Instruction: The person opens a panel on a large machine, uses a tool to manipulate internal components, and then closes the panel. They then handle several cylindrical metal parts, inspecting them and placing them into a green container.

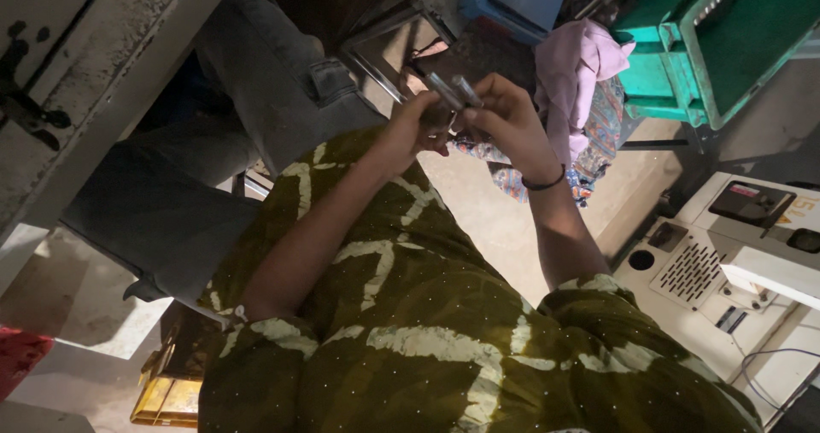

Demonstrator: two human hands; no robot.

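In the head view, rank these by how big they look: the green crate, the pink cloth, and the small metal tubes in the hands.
1. green crate, largest, though cut off by the frame edge.
2. pink cloth.
3. metal tubes, smallest, held between left hand and right hand.

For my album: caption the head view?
Both hands, left and right, hold small grey tubes above the lap.

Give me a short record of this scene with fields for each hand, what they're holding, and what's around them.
left hand: closed, fingers on the lower end of the metal pieces
right hand: closed around the metal pieces, black band on the wrist
held thing: two slim metal pieces, side by side, exact kind unclear
clothing: olive top with pale pattern
right side: white machine
above: green crate, pink cloth
left side: grey fabric
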